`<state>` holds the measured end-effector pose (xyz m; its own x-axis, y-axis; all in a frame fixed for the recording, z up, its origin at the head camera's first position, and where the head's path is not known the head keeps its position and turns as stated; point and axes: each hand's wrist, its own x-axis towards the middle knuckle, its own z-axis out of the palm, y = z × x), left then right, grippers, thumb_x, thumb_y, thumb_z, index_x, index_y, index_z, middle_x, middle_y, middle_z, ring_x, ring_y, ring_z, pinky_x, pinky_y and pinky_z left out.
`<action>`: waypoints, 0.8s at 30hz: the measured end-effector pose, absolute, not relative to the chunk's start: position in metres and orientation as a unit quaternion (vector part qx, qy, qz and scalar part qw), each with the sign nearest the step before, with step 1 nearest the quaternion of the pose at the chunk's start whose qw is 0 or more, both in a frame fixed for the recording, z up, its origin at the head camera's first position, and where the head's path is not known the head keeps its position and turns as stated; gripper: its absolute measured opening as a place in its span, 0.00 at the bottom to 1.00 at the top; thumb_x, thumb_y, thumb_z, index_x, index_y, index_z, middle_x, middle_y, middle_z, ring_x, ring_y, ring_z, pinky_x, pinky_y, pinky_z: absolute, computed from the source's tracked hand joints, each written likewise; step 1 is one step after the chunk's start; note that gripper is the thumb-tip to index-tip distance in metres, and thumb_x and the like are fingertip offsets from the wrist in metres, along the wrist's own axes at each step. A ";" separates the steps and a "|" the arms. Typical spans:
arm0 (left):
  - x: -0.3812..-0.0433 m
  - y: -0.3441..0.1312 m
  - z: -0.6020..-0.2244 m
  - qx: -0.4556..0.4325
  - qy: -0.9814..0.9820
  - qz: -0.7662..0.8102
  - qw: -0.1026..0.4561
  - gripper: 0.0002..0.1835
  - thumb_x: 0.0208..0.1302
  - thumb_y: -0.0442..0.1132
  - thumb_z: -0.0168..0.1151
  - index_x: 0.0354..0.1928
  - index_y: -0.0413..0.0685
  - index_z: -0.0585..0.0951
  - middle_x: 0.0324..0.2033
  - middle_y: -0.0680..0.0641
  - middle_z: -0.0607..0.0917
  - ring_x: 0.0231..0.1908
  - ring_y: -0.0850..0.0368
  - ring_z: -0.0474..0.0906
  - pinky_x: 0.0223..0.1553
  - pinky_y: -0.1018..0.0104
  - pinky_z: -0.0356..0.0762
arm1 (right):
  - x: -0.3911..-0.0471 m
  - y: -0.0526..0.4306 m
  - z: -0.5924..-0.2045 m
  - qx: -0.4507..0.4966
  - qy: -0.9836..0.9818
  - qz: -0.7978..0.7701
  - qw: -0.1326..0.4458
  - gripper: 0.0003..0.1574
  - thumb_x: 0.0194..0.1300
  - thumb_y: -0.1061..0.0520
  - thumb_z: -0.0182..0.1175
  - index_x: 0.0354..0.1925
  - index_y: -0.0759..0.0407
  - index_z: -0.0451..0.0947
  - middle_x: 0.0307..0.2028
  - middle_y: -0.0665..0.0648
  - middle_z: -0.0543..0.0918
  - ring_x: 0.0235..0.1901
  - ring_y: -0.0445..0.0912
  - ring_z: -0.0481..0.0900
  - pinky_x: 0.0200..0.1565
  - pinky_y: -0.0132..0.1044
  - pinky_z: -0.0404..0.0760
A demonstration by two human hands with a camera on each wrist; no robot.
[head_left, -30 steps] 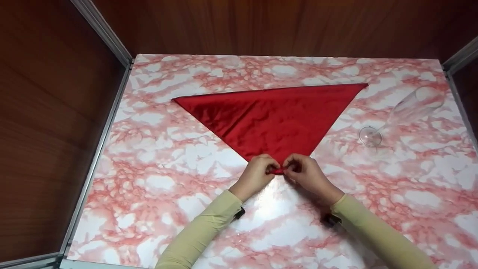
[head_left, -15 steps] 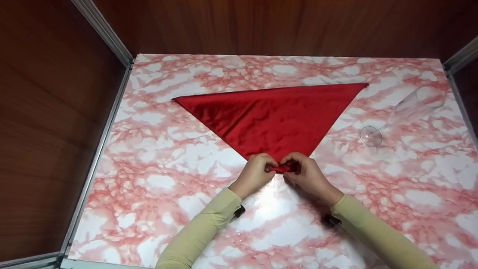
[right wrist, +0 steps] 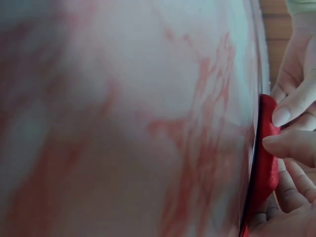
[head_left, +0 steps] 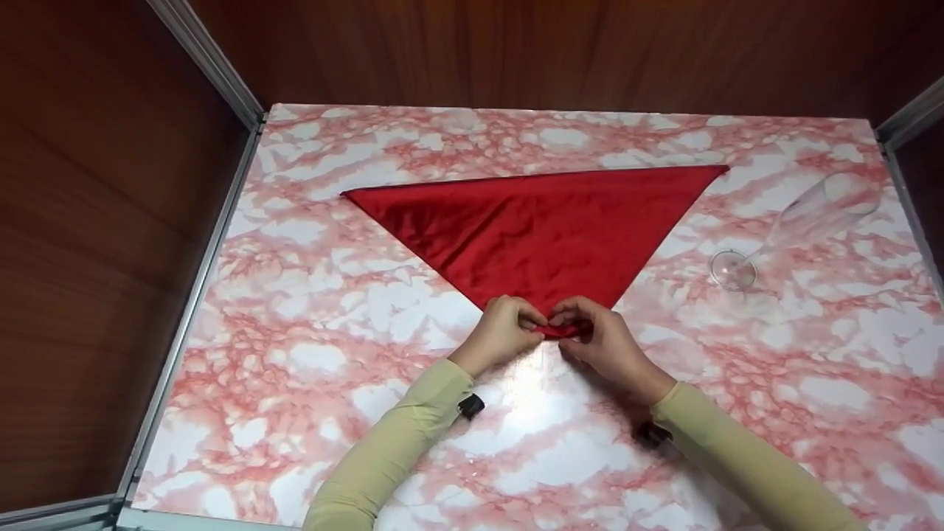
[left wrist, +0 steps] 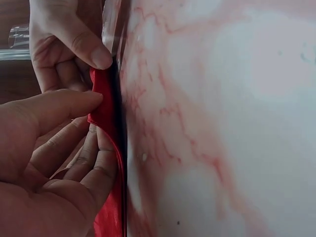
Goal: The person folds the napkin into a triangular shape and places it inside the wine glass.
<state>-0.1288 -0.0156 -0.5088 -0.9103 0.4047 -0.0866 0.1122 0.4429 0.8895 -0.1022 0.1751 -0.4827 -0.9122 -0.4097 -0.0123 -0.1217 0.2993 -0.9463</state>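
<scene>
A red satin napkin (head_left: pixel 546 236) lies in a triangle on the table, its long edge at the far side. At the corner nearest the person, the fabric is turned over into a small roll. My left hand (head_left: pixel 500 333) pinches the left part of this roll between thumb and fingers. Close beside it, my right hand (head_left: pixel 603 339) pinches the right part. In the left wrist view the rolled napkin edge (left wrist: pixel 106 108) runs between both thumbs and the curled fingers behind. The right wrist view has the same red roll (right wrist: pixel 265 158) under both thumbs.
A clear champagne flute (head_left: pixel 818 210) is on the right side of the marbled pink-and-white table (head_left: pixel 310 413). Brown wood panels (head_left: pixel 516 51) with metal edge strips (head_left: pixel 199 66) border the table at the back and sides.
Both hands have shifted very slightly away from the person, and the rolled edge between them shows a little wider. The rest of the napkin and the flute stay put.
</scene>
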 end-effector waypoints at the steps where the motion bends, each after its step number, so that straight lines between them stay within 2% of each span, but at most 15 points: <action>1: -0.129 -0.016 -0.509 0.153 0.835 0.508 0.147 0.08 0.50 0.27 0.68 0.35 0.40 0.87 0.33 0.49 0.85 0.32 0.62 0.82 0.33 0.76 0.77 | -0.103 0.175 -0.484 -0.165 0.796 -0.569 0.125 0.24 0.54 0.78 0.61 0.51 0.73 0.72 0.43 0.68 0.81 0.43 0.60 0.80 0.41 0.45 0.80; 4: -0.130 -0.017 -0.509 0.154 0.827 0.519 0.152 0.09 0.50 0.26 0.68 0.36 0.39 0.87 0.33 0.48 0.85 0.33 0.60 0.83 0.34 0.75 0.78 | -0.106 0.178 -0.492 -0.162 0.795 -0.573 0.115 0.24 0.54 0.78 0.61 0.52 0.73 0.72 0.41 0.67 0.82 0.41 0.59 0.80 0.42 0.45 0.80; 9: -0.130 -0.017 -0.510 0.194 0.831 0.505 0.129 0.12 0.50 0.27 0.68 0.39 0.40 0.86 0.35 0.48 0.84 0.34 0.59 0.81 0.35 0.74 0.77 | -0.113 0.183 -0.512 -0.149 0.802 -0.569 0.107 0.24 0.57 0.75 0.62 0.52 0.68 0.74 0.37 0.61 0.84 0.39 0.54 0.81 0.38 0.37 0.80; 12: -0.129 -0.017 -0.511 0.234 0.847 0.468 0.096 0.15 0.48 0.30 0.70 0.42 0.43 0.85 0.37 0.50 0.83 0.38 0.60 0.78 0.42 0.73 0.74 | -0.115 0.184 -0.514 -0.143 0.807 -0.563 0.107 0.23 0.58 0.73 0.62 0.52 0.65 0.74 0.36 0.58 0.84 0.37 0.51 0.81 0.34 0.33 0.78; 16: -0.128 -0.016 -0.511 0.263 0.855 0.441 0.076 0.16 0.50 0.30 0.71 0.43 0.45 0.85 0.39 0.53 0.84 0.44 0.63 0.77 0.49 0.74 0.69 | -0.116 0.184 -0.513 -0.140 0.814 -0.554 0.102 0.21 0.58 0.73 0.62 0.50 0.64 0.75 0.34 0.56 0.84 0.31 0.49 0.79 0.26 0.31 0.76; 19: -0.128 -0.015 -0.510 0.267 0.851 0.445 0.080 0.14 0.53 0.29 0.69 0.43 0.45 0.85 0.39 0.53 0.85 0.44 0.64 0.78 0.48 0.76 0.71 | -0.117 0.184 -0.512 -0.141 0.817 -0.550 0.100 0.20 0.59 0.73 0.61 0.50 0.64 0.75 0.33 0.56 0.84 0.26 0.49 0.78 0.22 0.31 0.75; 24: -0.129 -0.013 -0.510 0.252 0.849 0.456 0.092 0.13 0.56 0.28 0.66 0.44 0.44 0.84 0.39 0.52 0.85 0.41 0.66 0.78 0.44 0.77 0.72 | -0.119 0.184 -0.512 -0.147 0.818 -0.547 0.102 0.19 0.59 0.73 0.61 0.50 0.64 0.75 0.34 0.58 0.84 0.29 0.51 0.79 0.23 0.31 0.76</action>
<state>-0.1294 -0.0127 -0.5096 -0.8565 0.5109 0.0738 0.3438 0.4580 0.8198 -0.1195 0.1838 -0.5123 -0.9362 -0.3515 -0.0058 -0.1292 0.3593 -0.9243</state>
